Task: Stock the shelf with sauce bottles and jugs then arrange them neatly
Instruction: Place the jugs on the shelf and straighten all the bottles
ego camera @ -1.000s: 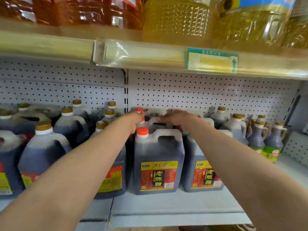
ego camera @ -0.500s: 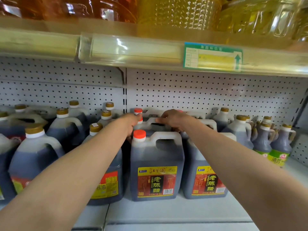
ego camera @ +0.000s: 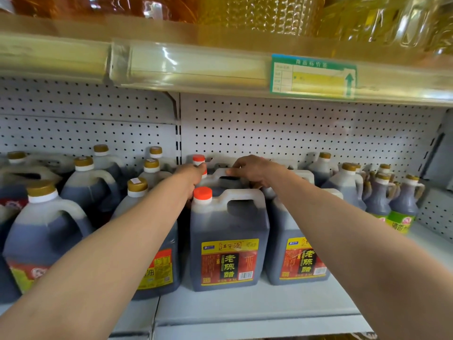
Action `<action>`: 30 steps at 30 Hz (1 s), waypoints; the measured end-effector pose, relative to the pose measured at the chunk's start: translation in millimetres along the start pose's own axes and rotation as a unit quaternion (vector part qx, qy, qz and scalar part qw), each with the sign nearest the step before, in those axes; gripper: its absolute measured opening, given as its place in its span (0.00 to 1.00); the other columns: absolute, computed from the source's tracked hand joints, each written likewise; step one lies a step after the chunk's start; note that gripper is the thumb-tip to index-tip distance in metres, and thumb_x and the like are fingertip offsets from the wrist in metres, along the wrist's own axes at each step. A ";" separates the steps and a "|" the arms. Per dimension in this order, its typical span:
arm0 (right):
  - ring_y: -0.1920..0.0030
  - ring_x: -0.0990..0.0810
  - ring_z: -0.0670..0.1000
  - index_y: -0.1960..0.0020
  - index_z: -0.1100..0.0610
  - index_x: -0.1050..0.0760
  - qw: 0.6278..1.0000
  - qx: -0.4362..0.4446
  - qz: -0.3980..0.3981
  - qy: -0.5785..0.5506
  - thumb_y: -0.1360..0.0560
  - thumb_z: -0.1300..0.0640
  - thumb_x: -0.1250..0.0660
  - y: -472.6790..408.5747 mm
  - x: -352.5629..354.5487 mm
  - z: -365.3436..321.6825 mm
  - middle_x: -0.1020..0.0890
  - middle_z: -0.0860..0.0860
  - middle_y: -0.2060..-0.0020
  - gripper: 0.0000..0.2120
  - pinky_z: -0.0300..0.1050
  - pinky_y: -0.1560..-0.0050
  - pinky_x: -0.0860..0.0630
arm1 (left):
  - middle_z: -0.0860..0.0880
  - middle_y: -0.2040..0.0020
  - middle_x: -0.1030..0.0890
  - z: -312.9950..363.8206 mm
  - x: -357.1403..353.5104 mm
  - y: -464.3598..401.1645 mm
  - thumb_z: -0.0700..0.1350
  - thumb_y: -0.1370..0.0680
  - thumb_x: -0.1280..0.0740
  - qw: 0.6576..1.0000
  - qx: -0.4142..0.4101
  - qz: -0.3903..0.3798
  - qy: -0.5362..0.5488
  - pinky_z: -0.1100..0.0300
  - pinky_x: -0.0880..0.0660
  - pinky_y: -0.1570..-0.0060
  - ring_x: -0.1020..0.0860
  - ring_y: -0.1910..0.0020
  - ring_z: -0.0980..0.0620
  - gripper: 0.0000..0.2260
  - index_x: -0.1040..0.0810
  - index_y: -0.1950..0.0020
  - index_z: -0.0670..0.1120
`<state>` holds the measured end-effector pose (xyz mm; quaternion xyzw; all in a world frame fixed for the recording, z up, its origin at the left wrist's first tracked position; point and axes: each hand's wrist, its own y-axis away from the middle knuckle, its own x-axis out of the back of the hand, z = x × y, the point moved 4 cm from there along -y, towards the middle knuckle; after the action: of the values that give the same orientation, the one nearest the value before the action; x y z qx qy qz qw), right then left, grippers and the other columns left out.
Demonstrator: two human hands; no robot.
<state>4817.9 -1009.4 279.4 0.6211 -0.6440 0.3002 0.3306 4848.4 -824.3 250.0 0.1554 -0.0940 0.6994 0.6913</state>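
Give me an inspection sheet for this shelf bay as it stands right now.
Surface: grey shelf, bare strip along the front edge.
Job's things: front jug with orange cap upright at the front; second jug behind it; another like it to the right; gold-capped jugs fill the left; small bottles at far right.
Clutter: nothing seen.
Grippers: left hand against the second jug's cap side, grip hidden; right hand curled over its handle.
Cables: nothing seen.
Surroundings: pegboard back; upper shelf with oil bottles; green price tag on its rail.
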 end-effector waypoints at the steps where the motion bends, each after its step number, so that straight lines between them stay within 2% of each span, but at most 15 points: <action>1: 0.62 0.26 0.53 0.42 0.52 0.22 1.000 -0.002 -0.001 0.000 0.22 0.42 0.31 0.0 -0.6 0.3 0.23 0.54 0.59 0.15 0.42 0.67 0.27 | 0.39 0.38 0.22 -1.6 -0.3 -1.7 0.57 0.18 0.38 1.000 -0.001 0.002 0.010 0.47 0.25 0.37 0.22 0.41 0.40 0.23 0.26 0.32 0.40; 5: 0.57 0.23 0.53 0.40 0.53 0.22 1.000 0.000 0.016 0.000 0.22 0.40 0.32 1.7 -2.7 -1.2 0.22 0.52 0.55 0.19 0.44 0.63 0.24 | 0.39 0.42 0.20 -8.7 -1.3 -9.9 0.58 0.20 0.36 0.997 0.017 -0.012 0.068 0.44 0.23 0.39 0.20 0.44 0.39 0.24 0.26 0.33 0.41; 8: 0.50 0.20 0.55 0.42 0.54 0.22 0.998 -0.010 0.049 0.038 0.23 0.36 0.34 3.6 -4.0 2.1 0.18 0.54 0.49 0.22 0.50 0.48 0.20 | 0.40 0.42 0.20 -10.9 -1.3 -1.5 0.58 0.21 0.34 0.993 0.045 -0.035 0.107 0.44 0.23 0.40 0.20 0.44 0.39 0.23 0.26 0.35 0.41; 10: 0.48 0.20 0.56 0.45 0.54 0.22 0.996 -0.013 0.076 0.050 0.24 0.34 0.35 10.4 -0.6 -0.7 0.18 0.57 0.44 0.24 0.49 0.44 0.22 | 0.42 0.43 0.19 -11.8 -0.7 7.4 0.61 0.24 0.32 0.988 0.060 -0.058 0.133 0.44 0.23 0.41 0.20 0.45 0.39 0.27 0.26 0.35 0.42; 13: 0.43 0.22 0.54 0.40 0.57 0.20 0.993 0.022 0.110 0.022 0.23 0.34 0.35 38.9 12.6 -15.2 0.19 0.53 0.42 0.27 0.46 0.43 0.27 | 0.44 0.41 0.20 -11.0 2.6 26.2 0.68 0.31 0.32 0.987 0.048 -0.064 0.138 0.44 0.22 0.42 0.20 0.45 0.40 0.35 0.27 0.34 0.45; 16: 0.37 0.24 0.51 0.38 0.52 0.20 0.993 0.068 0.093 -0.033 0.24 0.36 0.33 79.0 14.1 -25.1 0.20 0.48 0.40 0.23 0.44 0.40 0.30 | 0.48 0.43 0.21 -16.2 4.3 61.1 0.70 0.27 0.36 0.990 0.009 -0.067 0.126 0.51 0.22 0.47 0.21 0.45 0.45 0.29 0.27 0.39 0.49; 17: 0.34 0.25 0.52 0.37 0.51 0.20 0.994 0.073 0.077 -0.017 0.23 0.36 0.33 89.1 9.4 -26.1 0.20 0.48 0.38 0.23 0.45 0.38 0.29 | 0.48 0.43 0.19 -21.6 3.6 69.7 0.71 0.30 0.35 0.989 0.005 -0.074 0.126 0.50 0.22 0.45 0.20 0.45 0.46 0.31 0.25 0.39 0.49; 19: 0.33 0.27 0.52 0.34 0.52 0.21 0.997 0.064 0.049 0.021 0.21 0.39 0.35 102.2 -4.2 -26.1 0.23 0.50 0.33 0.23 0.45 0.37 0.30 | 0.47 0.42 0.17 -32.1 -0.7 83.7 0.68 0.28 0.32 0.985 -0.005 -0.094 0.145 0.48 0.22 0.41 0.19 0.45 0.46 0.26 0.21 0.40 0.50; 20: 0.35 0.25 0.51 0.34 0.53 0.21 0.997 0.063 0.045 0.013 0.21 0.40 0.35 105.0 -10.4 -24.9 0.25 0.52 0.31 0.23 0.45 0.38 0.29 | 0.47 0.41 0.17 -36.6 -2.6 89.1 0.65 0.25 0.32 0.983 -0.007 -0.101 0.152 0.49 0.22 0.43 0.19 0.45 0.46 0.23 0.21 0.40 0.50; 22: 0.35 0.24 0.50 0.37 0.55 0.18 0.995 0.068 0.060 -0.029 0.22 0.41 0.32 106.6 -18.8 -21.1 0.27 0.53 0.28 0.22 0.46 0.37 0.26 | 0.49 0.40 0.20 -42.1 -3.7 101.1 0.62 0.22 0.34 0.982 0.002 -0.113 0.154 0.55 0.22 0.58 0.20 0.51 0.47 0.21 0.24 0.35 0.50; 24: 0.35 0.22 0.54 0.41 0.58 0.17 0.993 0.059 0.083 -0.062 0.24 0.42 0.29 108.1 -25.0 -15.4 0.21 0.57 0.34 0.21 0.51 0.33 0.26 | 0.50 0.40 0.24 -45.4 -1.7 111.7 0.61 0.21 0.36 0.984 0.007 -0.117 0.134 0.58 0.26 0.71 0.25 0.59 0.49 0.23 0.29 0.30 0.51; 25: 0.37 0.20 0.55 0.42 0.60 0.17 0.992 0.051 0.087 -0.077 0.24 0.44 0.27 108.9 -27.9 -12.9 0.17 0.58 0.39 0.21 0.53 0.33 0.26 | 0.49 0.37 0.26 -47.5 -1.5 114.0 0.61 0.21 0.37 0.985 0.009 -0.117 0.125 0.55 0.25 0.68 0.25 0.57 0.48 0.24 0.31 0.29 0.52; 26: 0.38 0.20 0.55 0.42 0.61 0.17 0.990 0.044 0.093 -0.094 0.25 0.45 0.26 109.5 -30.4 -10.5 0.16 0.59 0.43 0.21 0.53 0.33 0.26 | 0.49 0.34 0.27 -50.2 -1.3 114.5 0.62 0.21 0.36 0.986 0.011 -0.114 0.117 0.49 0.23 0.60 0.24 0.51 0.45 0.24 0.32 0.28 0.53; 28: 0.39 0.19 0.55 0.41 0.62 0.18 0.986 0.031 0.106 -0.127 0.27 0.46 0.24 111.1 -34.3 -7.6 0.15 0.58 0.45 0.23 0.51 0.33 0.25 | 0.50 0.30 0.28 -53.7 -1.1 115.8 0.62 0.22 0.35 0.990 0.012 -0.102 0.097 0.35 0.28 0.48 0.27 0.37 0.40 0.24 0.32 0.29 0.56; 30: 0.41 0.19 0.54 0.44 0.61 0.19 0.983 0.021 0.124 -0.135 0.28 0.47 0.23 111.0 -37.1 -5.6 0.15 0.57 0.45 0.21 0.48 0.36 0.24 | 0.49 0.32 0.26 -53.5 -0.7 115.2 0.59 0.21 0.34 0.991 -0.019 -0.080 0.103 0.42 0.28 0.48 0.26 0.39 0.42 0.21 0.29 0.31 0.54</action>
<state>4707.7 -977.3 255.8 0.5784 -0.7481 0.2656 0.1876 4729.0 -809.5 209.4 0.0763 -0.0231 0.6524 0.7537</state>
